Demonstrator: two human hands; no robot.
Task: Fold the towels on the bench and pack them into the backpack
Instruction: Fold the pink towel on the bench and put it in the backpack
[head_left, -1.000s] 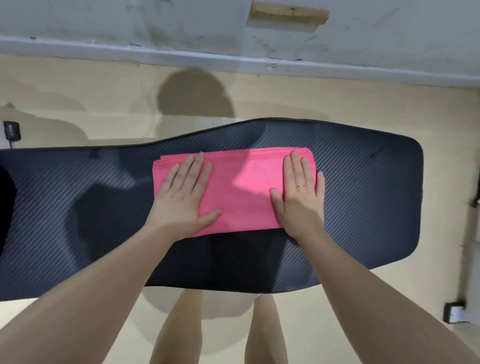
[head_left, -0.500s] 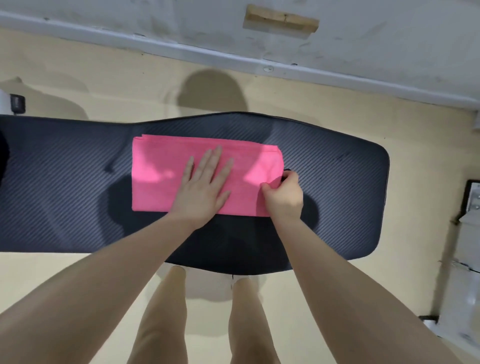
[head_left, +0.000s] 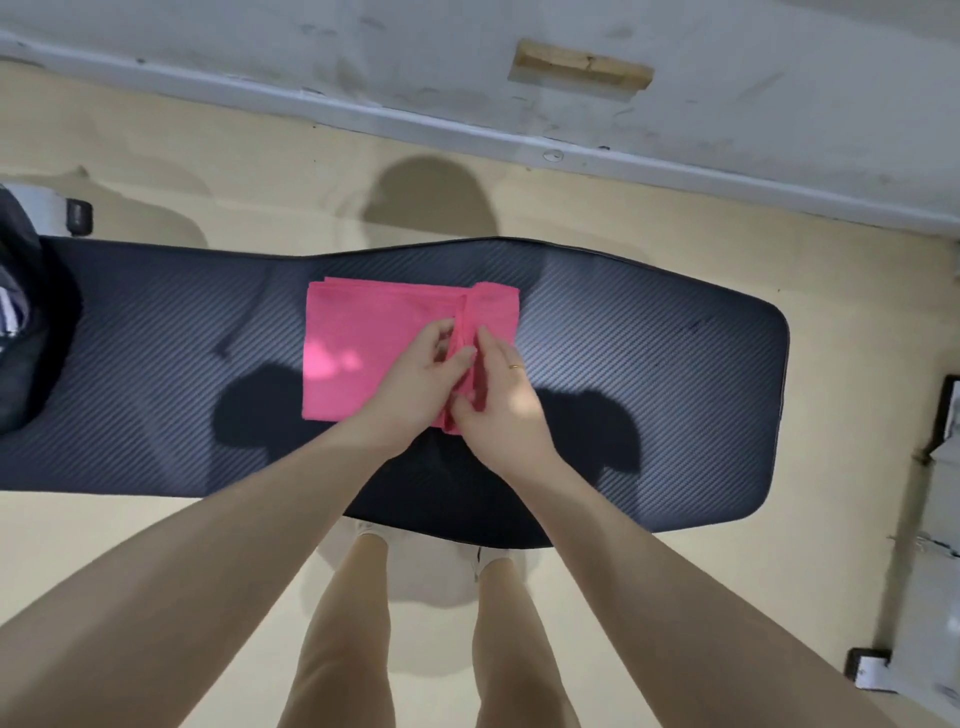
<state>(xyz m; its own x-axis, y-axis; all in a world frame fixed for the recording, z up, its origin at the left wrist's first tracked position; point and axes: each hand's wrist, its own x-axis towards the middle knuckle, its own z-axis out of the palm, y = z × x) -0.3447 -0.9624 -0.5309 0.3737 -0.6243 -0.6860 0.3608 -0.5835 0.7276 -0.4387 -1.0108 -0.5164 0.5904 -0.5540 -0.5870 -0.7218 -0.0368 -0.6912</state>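
Note:
A pink towel (head_left: 363, 332), folded into a strip, lies across the middle of the black padded bench (head_left: 649, 364). Its right end is turned over towards the left, making a raised fold. My right hand (head_left: 498, 400) grips that folded end at the near edge. My left hand (head_left: 415, 374) sits just left of it with the fingers pinching the same fold of cloth. The two hands touch each other over the towel. A dark backpack (head_left: 26, 322) shows only partly at the bench's far left edge.
The bench stands on a beige floor with a grey wall base (head_left: 467, 124) behind it. Grey boxes and a dark frame (head_left: 945, 467) stand at the right edge. My legs (head_left: 415, 623) are just in front of the bench.
My right hand has lifted the towel's right end and carried it leftwards over the strip. My left hand went from lying flat on the towel to pinching the fold.

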